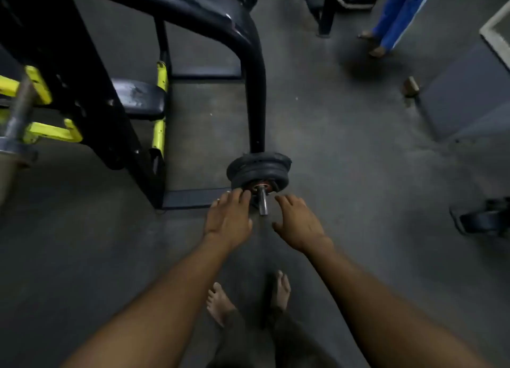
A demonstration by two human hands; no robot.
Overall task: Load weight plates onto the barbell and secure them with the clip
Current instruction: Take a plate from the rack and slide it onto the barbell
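Two hands (265,218) flank one barbell (263,199) bearing stacked plates (259,167).

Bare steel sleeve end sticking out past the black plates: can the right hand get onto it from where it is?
Probably yes. The right hand hovers open just beside the bare steel sleeve end, nothing between them. The left hand fingers the collar at the black plates, leaving the tip free.

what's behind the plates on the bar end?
Right behind the plates stands the black curved frame post, its foot hidden by them. The bar sleeve sticks out in front; its run behind the plates is covered.
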